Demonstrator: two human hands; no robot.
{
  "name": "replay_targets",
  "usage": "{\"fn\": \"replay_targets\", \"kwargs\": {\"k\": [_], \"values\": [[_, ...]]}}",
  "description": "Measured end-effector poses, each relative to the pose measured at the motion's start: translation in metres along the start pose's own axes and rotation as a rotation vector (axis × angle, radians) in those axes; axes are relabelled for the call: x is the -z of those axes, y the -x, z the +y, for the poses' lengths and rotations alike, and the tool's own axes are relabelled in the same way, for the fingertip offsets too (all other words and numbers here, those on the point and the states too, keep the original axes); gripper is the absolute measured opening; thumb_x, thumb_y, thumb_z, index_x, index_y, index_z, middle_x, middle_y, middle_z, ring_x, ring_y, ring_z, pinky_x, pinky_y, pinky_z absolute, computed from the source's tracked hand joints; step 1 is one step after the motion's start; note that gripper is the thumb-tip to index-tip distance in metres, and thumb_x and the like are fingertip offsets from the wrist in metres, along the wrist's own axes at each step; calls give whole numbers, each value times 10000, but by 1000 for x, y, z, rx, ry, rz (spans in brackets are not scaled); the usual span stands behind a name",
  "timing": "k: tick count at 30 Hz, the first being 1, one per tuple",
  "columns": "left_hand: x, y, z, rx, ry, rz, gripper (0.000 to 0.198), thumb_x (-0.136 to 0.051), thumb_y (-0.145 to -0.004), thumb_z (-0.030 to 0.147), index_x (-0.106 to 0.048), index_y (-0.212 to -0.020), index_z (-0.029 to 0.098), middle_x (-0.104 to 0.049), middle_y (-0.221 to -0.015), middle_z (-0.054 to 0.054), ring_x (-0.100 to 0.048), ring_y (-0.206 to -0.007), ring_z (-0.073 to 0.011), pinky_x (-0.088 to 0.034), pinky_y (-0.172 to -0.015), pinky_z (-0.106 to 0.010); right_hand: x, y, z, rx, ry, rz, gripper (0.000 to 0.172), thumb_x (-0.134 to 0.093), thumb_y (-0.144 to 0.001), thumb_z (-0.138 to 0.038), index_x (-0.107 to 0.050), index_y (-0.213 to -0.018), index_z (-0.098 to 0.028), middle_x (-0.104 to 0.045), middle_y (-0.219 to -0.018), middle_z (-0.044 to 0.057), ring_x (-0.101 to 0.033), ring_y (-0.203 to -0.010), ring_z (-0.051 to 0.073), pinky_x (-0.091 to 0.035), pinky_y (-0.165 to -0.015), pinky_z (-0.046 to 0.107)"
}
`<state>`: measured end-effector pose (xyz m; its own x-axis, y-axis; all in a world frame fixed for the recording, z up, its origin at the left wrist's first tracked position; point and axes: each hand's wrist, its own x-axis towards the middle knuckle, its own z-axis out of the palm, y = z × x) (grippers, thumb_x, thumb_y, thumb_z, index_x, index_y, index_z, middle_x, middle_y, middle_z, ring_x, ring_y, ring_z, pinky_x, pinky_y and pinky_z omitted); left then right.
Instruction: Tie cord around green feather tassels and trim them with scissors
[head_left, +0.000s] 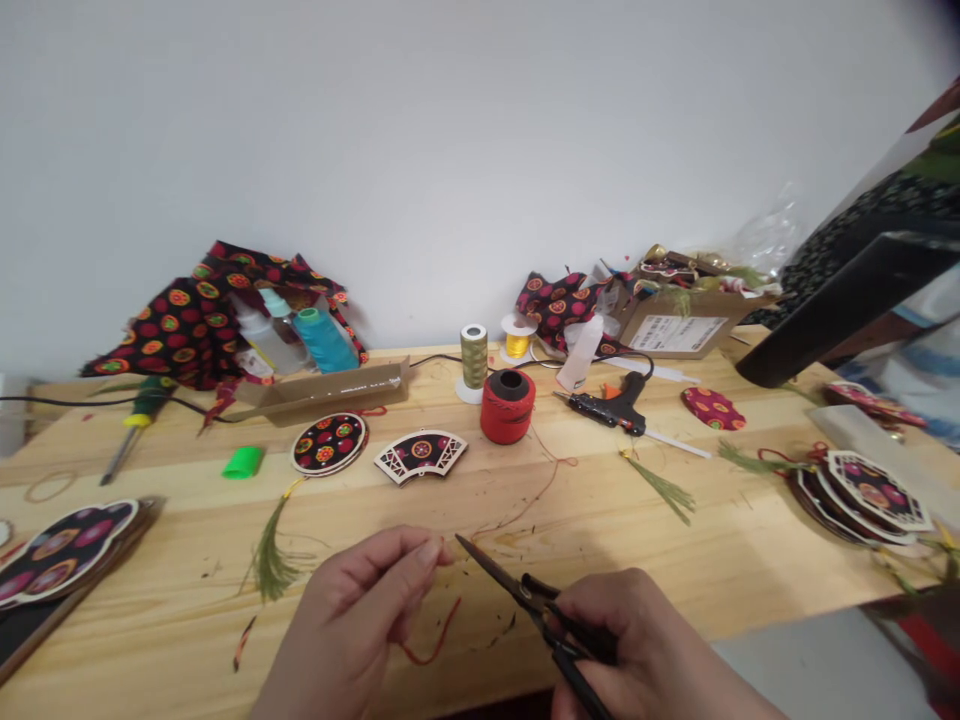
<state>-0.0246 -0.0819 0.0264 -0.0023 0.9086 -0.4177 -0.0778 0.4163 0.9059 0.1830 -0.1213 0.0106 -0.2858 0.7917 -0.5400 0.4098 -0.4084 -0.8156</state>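
Observation:
My left hand (367,615) is closed in a pinch on a red cord (439,640), whose loose end curves out below the fingers. My right hand (637,640) grips black-handled scissors (499,575). Their tip points up and left, close to the left fingertips. Whether the blades touch the cord I cannot tell. Beyond the hands stands a spool of red thread (507,408), with a thin strand trailing from it toward me. A fan-shaped fabric ornament (421,455) lies to its left, beside a round ornament (330,444) with a green tassel (274,560).
A black glue gun (615,405) lies right of the spools, near a second tassel (661,485). Stacked ornaments (874,490) sit at the right edge. A screwdriver (135,430) and a bright green cap (243,462) lie left. A cardboard box (671,325) stands against the wall.

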Motion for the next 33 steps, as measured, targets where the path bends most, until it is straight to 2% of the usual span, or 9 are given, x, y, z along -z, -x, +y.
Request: {"fn": "replay_targets", "kwargs": {"k": [6, 11, 14, 17, 20, 22, 26, 29, 33], "values": [[-1, -7, 1, -53, 43, 20, 251, -729, -662, 381, -729, -781, 160, -463, -480, 51, -300, -459, -69, -233, -409, -171, 6, -1, 5, -46, -133, -112, 114, -641, -685, -228, -681, -684, -121, -539, -493, -46, -422, -435, 39, -229, -389, 150], [-11, -6, 2, -43, 78, -147, 217, -679, -730, 365, -679, -687, 152, -605, -592, 1, -277, -432, -47, -210, -403, -181, 9, -1, -8, -61, -255, -232, 145, -674, -643, -255, -673, -637, -111, -490, -494, -46, -377, -452, 36, -225, -411, 152], [-12, -7, -4, -36, 71, -190, 243, -681, -730, 381, -633, -642, 160, -515, -497, 43, -306, -425, -47, -212, -396, -162, 13, 4, -11, -55, -301, -219, 258, -680, -636, -378, -668, -664, -122, -492, -485, -42, -385, -434, 47, -246, -412, 159], [-11, -10, -9, -53, 100, -72, 212, -716, -695, 356, -633, -662, 164, -446, -492, 65, -340, -457, -48, -247, -417, -136, 25, 12, -9, 9, -118, -50, 347, -633, -667, -473, -657, -754, -139, -535, -508, -26, -443, -454, 81, -282, -436, 185], [-11, -14, -8, -36, 147, 19, 193, -733, -666, 336, -647, -693, 165, -451, -516, 64, -310, -453, -43, -237, -407, -128, 41, 16, -3, 13, 390, 325, 317, -594, -711, -475, -627, -704, -159, -612, -604, 25, -535, -539, 151, -336, -499, 241], [-11, -14, -6, -14, 161, 22, 194, -724, -671, 342, -649, -699, 165, -441, -504, 66, -286, -445, -44, -220, -397, -127, 48, 13, 3, -83, 705, 537, 311, -531, -765, -457, -619, -710, -164, -659, -684, 76, -601, -609, 220, -390, -556, 296], [-13, -13, -4, -27, 143, -32, 179, -693, -708, 338, -642, -691, 168, -421, -478, 69, -279, -452, -53, -222, -412, -132, 50, 4, 14, -197, 928, 649, 276, -465, -813, -371, -630, -813, -149, -697, -770, 129, -667, -696, 292, -468, -607, 358], [-13, -13, -5, -48, 123, -62, 165, -664, -744, 326, -637, -696, 170, -414, -477, 70, -278, -457, -55, -219, -422, -137, 52, 1, 17, -36, 942, 683, 233, -493, -798, -327, -644, -841, -155, -693, -739, 100, -666, -641, 261, -496, -575, 346], [-15, -14, -1, -29, 95, -98, 179, -644, -763, 334, -632, -706, 165, -430, -497, 64, -290, -456, -50, -209, -419, -136, 47, -3, 3, 394, 871, 776, 177, -525, -793, -257, -678, -828, -177, -686, -829, 93, -646, -767, 247, -511, -668, 358]]}}
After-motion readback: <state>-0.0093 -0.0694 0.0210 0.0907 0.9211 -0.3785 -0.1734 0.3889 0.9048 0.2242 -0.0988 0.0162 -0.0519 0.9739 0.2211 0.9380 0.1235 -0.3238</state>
